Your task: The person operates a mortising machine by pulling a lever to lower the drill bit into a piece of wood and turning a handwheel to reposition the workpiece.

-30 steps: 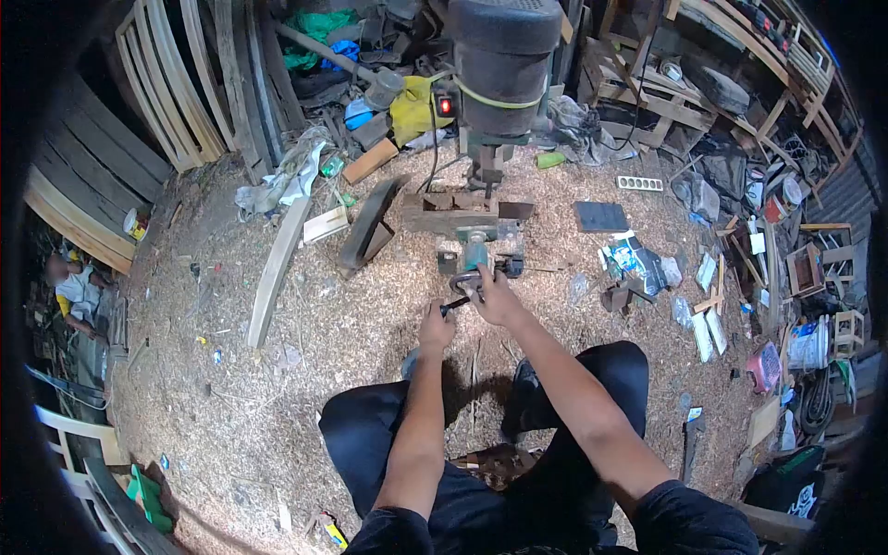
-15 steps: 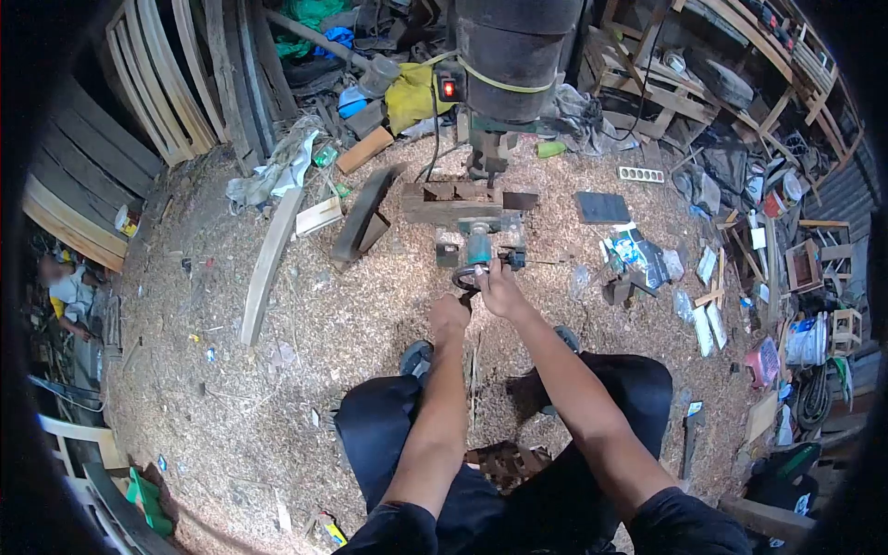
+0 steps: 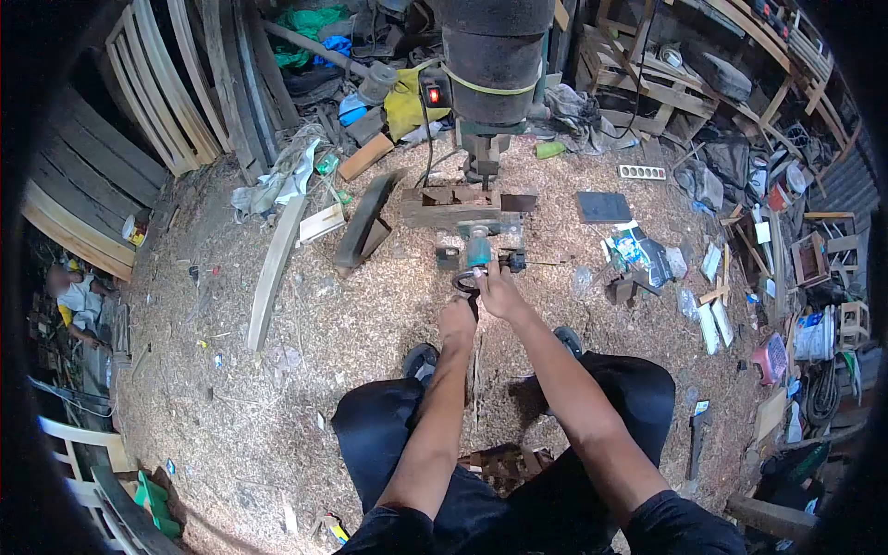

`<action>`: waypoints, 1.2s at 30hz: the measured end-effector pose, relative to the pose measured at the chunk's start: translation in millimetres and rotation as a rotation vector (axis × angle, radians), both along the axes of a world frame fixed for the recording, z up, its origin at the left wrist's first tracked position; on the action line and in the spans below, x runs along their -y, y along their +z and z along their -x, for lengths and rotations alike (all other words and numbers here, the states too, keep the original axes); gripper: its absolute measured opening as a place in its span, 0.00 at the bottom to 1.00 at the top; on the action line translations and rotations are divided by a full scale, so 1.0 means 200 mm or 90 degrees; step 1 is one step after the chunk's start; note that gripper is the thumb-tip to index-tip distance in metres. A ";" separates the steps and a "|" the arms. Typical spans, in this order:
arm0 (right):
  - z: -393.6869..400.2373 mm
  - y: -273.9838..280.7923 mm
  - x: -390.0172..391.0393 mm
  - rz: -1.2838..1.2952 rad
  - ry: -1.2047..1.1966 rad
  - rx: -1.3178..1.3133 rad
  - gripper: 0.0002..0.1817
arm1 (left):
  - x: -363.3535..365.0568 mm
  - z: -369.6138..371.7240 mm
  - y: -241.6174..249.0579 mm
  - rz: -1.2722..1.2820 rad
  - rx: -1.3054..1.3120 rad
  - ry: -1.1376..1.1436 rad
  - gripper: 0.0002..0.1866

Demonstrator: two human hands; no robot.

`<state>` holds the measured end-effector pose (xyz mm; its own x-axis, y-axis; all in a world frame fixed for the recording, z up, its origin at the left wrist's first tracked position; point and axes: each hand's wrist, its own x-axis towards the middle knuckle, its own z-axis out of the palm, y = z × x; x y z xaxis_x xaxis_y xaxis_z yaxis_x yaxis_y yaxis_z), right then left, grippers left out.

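Observation:
Both my hands are at a dark handwheel (image 3: 462, 283) low on the front of a floor-standing drilling machine (image 3: 492, 69). My left hand (image 3: 457, 320) is closed around the wheel's dark crank handle, which is mostly hidden in the fist. My right hand (image 3: 502, 293) grips the right side of the wheel's rim, thumb on top. Behind the wheel, a worn wooden block (image 3: 442, 215) with openings in its top lies across the machine's table. The machine's chuck (image 3: 483, 162) hangs over it, pointing down; its tip is hard to make out.
Wood shavings cover the floor (image 3: 370, 305). A long board (image 3: 276, 268) and a dark beam (image 3: 368, 222) lie left; a dark slab (image 3: 603, 207) and power strip (image 3: 642, 172) lie right. A red-lit switch (image 3: 434, 95) glows. Another person (image 3: 79, 301) sits far left.
My left hand has shifted slightly right and down with the crank handle. My right hand stays on the wheel. The whole view has shifted a little.

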<state>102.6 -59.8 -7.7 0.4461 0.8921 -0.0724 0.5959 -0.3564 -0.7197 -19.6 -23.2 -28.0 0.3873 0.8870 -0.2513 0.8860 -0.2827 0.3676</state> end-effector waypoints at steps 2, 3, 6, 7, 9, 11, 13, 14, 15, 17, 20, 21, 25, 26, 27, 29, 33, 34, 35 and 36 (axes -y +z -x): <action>0.00 0.01 0.03 -0.024 0.004 -0.007 0.28 | 0.02 0.02 0.00 0.017 0.003 -0.021 0.13; -0.01 0.03 0.03 -0.042 0.008 -0.008 0.28 | 0.03 0.04 0.02 0.018 0.013 -0.035 0.14; -0.12 -0.02 0.00 -0.090 -0.039 0.009 0.26 | -0.08 0.10 0.23 0.095 0.039 -0.093 0.17; -0.15 0.09 -0.01 -0.143 -0.060 -0.031 0.26 | -0.13 0.12 0.30 0.135 0.047 -0.117 0.18; -0.26 0.37 -0.04 -0.250 -0.100 -0.108 0.26 | -0.26 0.09 0.51 0.083 0.056 -0.004 0.19; -0.35 0.74 -0.08 -0.320 -0.189 -0.073 0.22 | -0.29 0.02 0.91 -0.114 0.230 0.084 0.16; -0.46 1.10 -0.16 -0.429 -0.220 -0.131 0.22 | -0.34 -0.08 1.33 -0.307 0.527 0.068 0.08; -0.53 1.26 -0.22 -0.481 -0.216 -0.192 0.22 | -0.35 -0.17 1.52 -0.359 0.641 0.083 0.07; -0.61 1.40 -0.30 -0.579 -0.179 -0.271 0.23 | -0.37 -0.23 1.71 -0.375 0.767 0.026 0.07; -0.66 1.79 -0.37 -0.588 -0.205 -0.280 0.22 | -0.47 -0.37 2.01 -0.559 0.822 -0.063 0.07; -0.86 2.13 -0.56 -0.571 -0.213 -0.149 0.23 | -0.63 -0.57 2.34 -0.692 0.789 -0.125 0.08; -0.89 2.21 -0.62 -0.599 -0.207 -0.149 0.25 | -0.68 -0.63 2.39 -0.661 0.762 -0.133 0.08; -1.12 2.39 -0.88 -0.589 -0.229 -0.086 0.30 | -0.80 -0.81 2.46 -0.564 0.661 -0.123 0.11; -1.12 2.43 -0.91 -0.571 -0.247 -0.068 0.31 | -0.79 -0.81 2.44 -0.560 0.649 -0.107 0.12; -1.15 2.46 -0.95 -0.556 -0.265 -0.049 0.32 | -0.79 -0.82 2.45 -0.559 0.638 -0.095 0.12; -1.23 2.46 -1.05 -0.531 -0.223 -0.048 0.45 | -0.80 -0.81 2.44 -0.524 0.629 -0.079 0.14; -1.32 2.50 -1.22 -0.487 -0.162 -0.173 0.68 | -0.80 -0.81 2.42 -0.523 0.623 -0.069 0.14; -1.33 2.50 -1.26 -0.489 -0.194 -0.163 0.67 | -0.82 -0.81 2.41 -0.542 0.621 -0.060 0.14; -1.34 2.50 -1.29 -0.492 -0.224 -0.148 0.67 | -0.83 -0.83 2.40 -0.567 0.648 -0.077 0.13; -1.28 2.49 -1.28 -0.545 -0.289 -0.180 0.60 | -0.84 -0.83 2.39 -0.581 0.657 -0.078 0.13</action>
<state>359.3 195.4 491.3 0.8219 0.4437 0.3572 0.3006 0.1948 -0.9336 146.7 144.9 450.3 0.1274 0.5282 0.8395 0.2813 -0.8309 0.4801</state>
